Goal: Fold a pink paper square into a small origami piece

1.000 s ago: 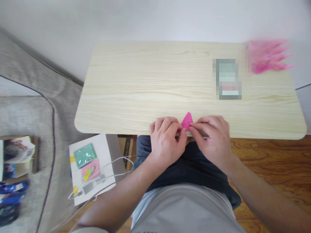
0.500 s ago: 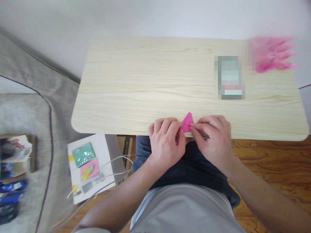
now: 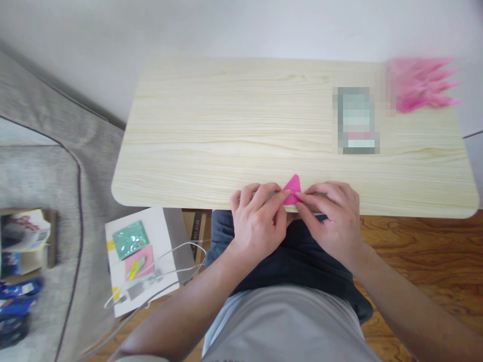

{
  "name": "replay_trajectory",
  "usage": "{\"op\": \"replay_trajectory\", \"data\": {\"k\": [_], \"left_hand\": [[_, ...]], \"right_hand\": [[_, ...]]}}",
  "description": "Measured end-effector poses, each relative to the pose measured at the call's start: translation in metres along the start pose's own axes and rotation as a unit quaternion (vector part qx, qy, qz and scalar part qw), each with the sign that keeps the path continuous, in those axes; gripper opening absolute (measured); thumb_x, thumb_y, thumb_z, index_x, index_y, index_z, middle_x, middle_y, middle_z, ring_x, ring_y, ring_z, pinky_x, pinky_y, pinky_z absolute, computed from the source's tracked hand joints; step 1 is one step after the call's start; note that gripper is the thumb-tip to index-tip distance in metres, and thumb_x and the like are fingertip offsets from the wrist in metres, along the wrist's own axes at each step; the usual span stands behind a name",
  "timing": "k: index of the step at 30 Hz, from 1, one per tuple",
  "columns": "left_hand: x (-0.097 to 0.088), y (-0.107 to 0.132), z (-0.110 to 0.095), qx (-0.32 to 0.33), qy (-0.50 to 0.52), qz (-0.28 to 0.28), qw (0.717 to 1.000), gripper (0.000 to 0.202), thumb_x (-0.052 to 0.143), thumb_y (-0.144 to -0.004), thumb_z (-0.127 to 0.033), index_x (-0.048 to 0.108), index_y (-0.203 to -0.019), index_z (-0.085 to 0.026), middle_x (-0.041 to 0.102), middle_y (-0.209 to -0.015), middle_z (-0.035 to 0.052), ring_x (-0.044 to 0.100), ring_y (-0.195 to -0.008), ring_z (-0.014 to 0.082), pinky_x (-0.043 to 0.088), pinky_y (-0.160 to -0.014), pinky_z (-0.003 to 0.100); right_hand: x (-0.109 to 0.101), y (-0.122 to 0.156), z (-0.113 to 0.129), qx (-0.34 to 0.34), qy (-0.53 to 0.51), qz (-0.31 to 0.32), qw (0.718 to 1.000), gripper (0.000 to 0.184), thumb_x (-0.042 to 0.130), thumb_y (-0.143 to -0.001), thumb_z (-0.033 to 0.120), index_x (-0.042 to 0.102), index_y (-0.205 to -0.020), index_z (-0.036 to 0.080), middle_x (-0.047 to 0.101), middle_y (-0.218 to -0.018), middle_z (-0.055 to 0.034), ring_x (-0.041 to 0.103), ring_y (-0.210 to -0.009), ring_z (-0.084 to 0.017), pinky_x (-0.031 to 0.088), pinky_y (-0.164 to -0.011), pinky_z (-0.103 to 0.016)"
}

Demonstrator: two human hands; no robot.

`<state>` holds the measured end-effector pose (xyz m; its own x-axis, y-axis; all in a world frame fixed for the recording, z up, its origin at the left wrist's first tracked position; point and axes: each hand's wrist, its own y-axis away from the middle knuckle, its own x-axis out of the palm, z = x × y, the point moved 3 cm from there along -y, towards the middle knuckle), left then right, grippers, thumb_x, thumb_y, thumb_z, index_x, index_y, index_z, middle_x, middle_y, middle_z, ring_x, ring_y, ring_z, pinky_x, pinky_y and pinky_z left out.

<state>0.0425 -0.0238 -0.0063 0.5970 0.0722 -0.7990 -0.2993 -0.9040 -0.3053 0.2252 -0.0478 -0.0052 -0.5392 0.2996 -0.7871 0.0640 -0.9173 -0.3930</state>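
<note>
A small piece of folded pink paper point(image 3: 294, 184), roughly triangular, lies at the front edge of the wooden table point(image 3: 226, 125). My left hand point(image 3: 258, 216) is closed on its left side, with the index finger pressing on the paper's face. From the other side, my right hand point(image 3: 334, 216) pinches the paper's lower right corner between thumb and fingers. The fingertips of both hands nearly meet over the paper. Its lower edge is partly hidden by them.
A blurred-out phone-like object point(image 3: 357, 120) lies on the table's right half. Behind it is a cluster of pointed pink folded paper pieces point(image 3: 428, 85). At lower left, a white box point(image 3: 166, 276) bears a green packet point(image 3: 131, 240), pink paper point(image 3: 145, 261) and white cables.
My left index finger has moved right onto the face of the pink paper. My right fingers have shifted slightly. The paper stays at nearly the same spot.
</note>
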Motion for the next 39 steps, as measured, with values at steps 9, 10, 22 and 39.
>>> {"op": "replay_trajectory", "data": {"k": [9, 10, 22, 39], "left_hand": [[-0.001, 0.005, 0.006, 0.007, -0.008, -0.013, 1.000, 0.038, 0.062, -0.096, -0.015, 0.077, -0.124, -0.036, 0.074, -0.128, 0.0023, 0.059, -0.123, 0.0281, 0.038, -0.106, 0.051], [-0.002, 0.005, 0.007, 0.009, -0.007, -0.015, 1.000, 0.037, 0.063, -0.096, -0.015, 0.077, -0.123, -0.036, 0.074, -0.128, 0.0023, 0.059, -0.124, 0.0279, 0.038, -0.107, 0.051], [-0.014, 0.006, -0.002, 0.077, 0.038, 0.023, 0.996, 0.025, 0.067, -0.097, -0.023, 0.075, -0.120, -0.029, 0.077, -0.125, 0.0023, 0.062, -0.121, 0.0251, 0.040, -0.108, 0.047], [-0.015, -0.026, 0.005, 0.115, -0.008, 0.073, 0.991, 0.017, 0.064, -0.100, -0.033, 0.077, -0.109, -0.027, 0.076, -0.110, 0.0042, 0.060, -0.109, 0.0246, 0.042, -0.097, 0.044]], "right_hand": [[0.000, 0.000, 0.001, 0.002, 0.004, -0.005, 1.000, 0.015, 0.075, -0.093, 0.024, 0.080, -0.104, 0.031, 0.075, -0.109, -0.0027, 0.064, -0.109, -0.027, 0.044, -0.101, -0.050], [0.000, 0.000, 0.002, 0.004, 0.007, -0.005, 1.000, 0.015, 0.075, -0.093, 0.023, 0.080, -0.105, 0.031, 0.076, -0.110, -0.0029, 0.064, -0.109, -0.027, 0.044, -0.101, -0.050], [0.002, -0.037, -0.010, -0.060, 0.015, 0.030, 0.998, 0.020, 0.068, -0.094, 0.018, 0.083, -0.097, 0.031, 0.068, -0.100, -0.0055, 0.058, -0.100, -0.025, 0.045, -0.088, -0.044], [-0.007, -0.017, 0.005, -0.058, 0.036, 0.047, 0.997, 0.013, 0.070, -0.097, 0.031, 0.078, -0.106, 0.026, 0.073, -0.102, -0.0056, 0.060, -0.103, -0.026, 0.044, -0.087, -0.045]]}}
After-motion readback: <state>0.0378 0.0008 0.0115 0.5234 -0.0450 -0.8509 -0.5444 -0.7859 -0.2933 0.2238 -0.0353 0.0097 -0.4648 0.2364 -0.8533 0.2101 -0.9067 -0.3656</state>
